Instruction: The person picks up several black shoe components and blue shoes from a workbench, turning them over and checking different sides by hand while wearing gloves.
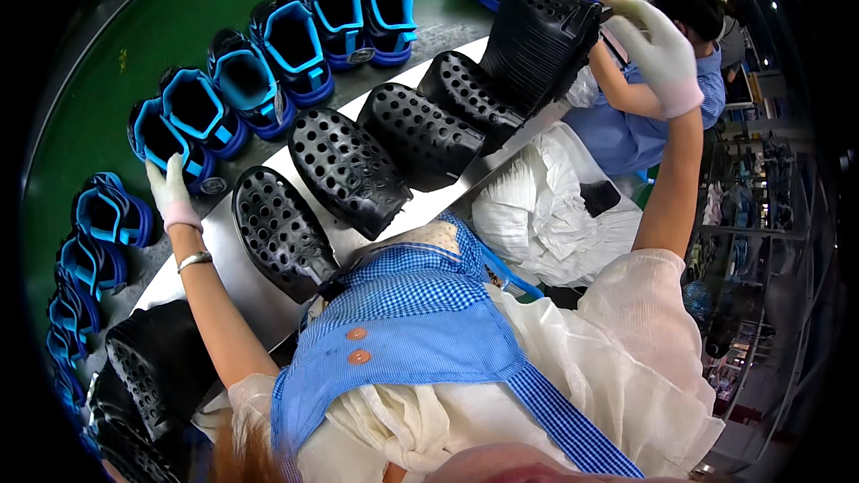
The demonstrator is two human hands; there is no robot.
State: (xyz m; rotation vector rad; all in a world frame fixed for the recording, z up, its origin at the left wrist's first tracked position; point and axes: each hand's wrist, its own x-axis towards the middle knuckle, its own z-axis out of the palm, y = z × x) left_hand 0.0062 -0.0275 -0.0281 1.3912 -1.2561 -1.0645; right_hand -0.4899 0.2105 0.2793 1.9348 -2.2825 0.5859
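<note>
My left hand, in a white glove, has its fingers closed on the collar of a black-and-blue sneaker. This shoe stands at the near left end of a curved row. My gloved right hand is raised at the upper right. Its fingers curl at the end of a stack of black ribbed shoe forms; the exact contact is partly hidden. Between my hands, several black perforated shoe forms, among them a front one and a middle one, lie on a white board.
More sneakers line the green surface at left and beyond the board. Dark perforated forms are piled at lower left. Crumpled white sheeting lies right of the board. Another person in blue works at upper right, near shelving.
</note>
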